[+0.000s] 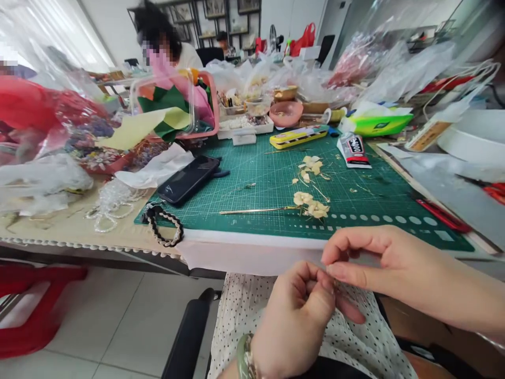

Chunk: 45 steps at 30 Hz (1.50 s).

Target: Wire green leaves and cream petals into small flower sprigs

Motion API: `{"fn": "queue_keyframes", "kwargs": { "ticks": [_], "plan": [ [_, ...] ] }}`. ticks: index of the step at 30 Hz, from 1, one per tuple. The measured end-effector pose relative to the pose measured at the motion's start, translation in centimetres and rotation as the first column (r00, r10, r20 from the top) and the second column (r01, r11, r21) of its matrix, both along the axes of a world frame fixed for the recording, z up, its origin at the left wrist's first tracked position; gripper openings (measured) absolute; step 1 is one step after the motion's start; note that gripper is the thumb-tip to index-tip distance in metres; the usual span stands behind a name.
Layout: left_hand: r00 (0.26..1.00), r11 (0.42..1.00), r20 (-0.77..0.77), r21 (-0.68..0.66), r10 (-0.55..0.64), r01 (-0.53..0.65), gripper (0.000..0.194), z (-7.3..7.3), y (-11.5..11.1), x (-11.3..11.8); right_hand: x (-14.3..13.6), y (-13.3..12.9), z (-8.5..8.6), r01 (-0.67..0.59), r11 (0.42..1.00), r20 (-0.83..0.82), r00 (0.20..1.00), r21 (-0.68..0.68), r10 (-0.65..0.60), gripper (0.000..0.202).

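Low over my lap, in front of the table edge, my left hand [298, 316] is closed with thumb and fingertips pressed together. My right hand [379, 268] meets it there, thumb and forefinger pinched close to the left fingertips. Whatever the two hands pinch is too small or hidden to make out. Beyond them, a cream flower hairpin [311, 204] with a thin golden stick [256, 211] lies on the green cutting mat [252, 163]. Another cluster of cream petals with wire stems [311, 166] rests farther back. A glue tube [352, 150] lies at the mat's far right.
A black phone [189, 180] with a braided strap [165, 231] lies at the mat's left. A red cutter [442, 215] is along the right edge. A yellow case [299, 137], pink bowl [286, 113] and pink basket [215, 105] stand behind. A person [189, 55] sits across.
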<state>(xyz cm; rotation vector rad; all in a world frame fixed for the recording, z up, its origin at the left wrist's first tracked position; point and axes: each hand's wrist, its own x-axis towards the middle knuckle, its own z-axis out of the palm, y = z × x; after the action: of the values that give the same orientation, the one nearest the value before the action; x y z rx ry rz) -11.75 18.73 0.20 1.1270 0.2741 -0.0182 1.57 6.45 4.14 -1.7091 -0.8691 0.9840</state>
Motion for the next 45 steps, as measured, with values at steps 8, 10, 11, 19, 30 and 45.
{"fn": "queue_keyframes", "kwargs": {
  "ticks": [8,10,11,19,30,45],
  "plan": [
    [1.0,1.0,0.006,-0.015,0.009,-0.009,0.052,-0.42,-0.39,0.02,-0.35,0.04,-0.31,-0.017,1.0,-0.105,0.994,-0.014,0.015,0.019],
    [1.0,0.999,0.015,-0.033,0.014,-0.013,0.051,-0.46,-0.4,0.04,-0.35,-0.02,-0.33,-0.036,0.998,-0.167,0.986,-0.045,0.028,0.023],
    [1.0,0.999,0.013,-0.041,0.013,-0.013,0.051,-0.45,-0.39,0.05,-0.32,-0.04,-0.36,-0.041,0.998,-0.194,0.981,-0.051,0.031,0.023],
    [0.999,0.998,-0.034,-0.069,0.007,-0.009,0.042,-0.44,-0.24,0.26,-0.29,-0.04,-0.73,-0.023,0.997,-0.165,0.986,-0.069,0.011,0.026],
    [0.998,0.996,-0.069,-0.088,0.008,-0.014,0.037,-0.48,-0.44,0.05,-0.56,0.06,-0.84,0.032,0.999,-0.058,0.998,-0.025,-0.034,0.019],
    [0.998,0.991,-0.061,-0.129,0.021,-0.029,0.04,-0.31,-0.49,0.19,-0.96,-0.34,-0.7,0.066,0.998,0.053,0.996,-0.012,-0.065,0.021]
  ]
}}
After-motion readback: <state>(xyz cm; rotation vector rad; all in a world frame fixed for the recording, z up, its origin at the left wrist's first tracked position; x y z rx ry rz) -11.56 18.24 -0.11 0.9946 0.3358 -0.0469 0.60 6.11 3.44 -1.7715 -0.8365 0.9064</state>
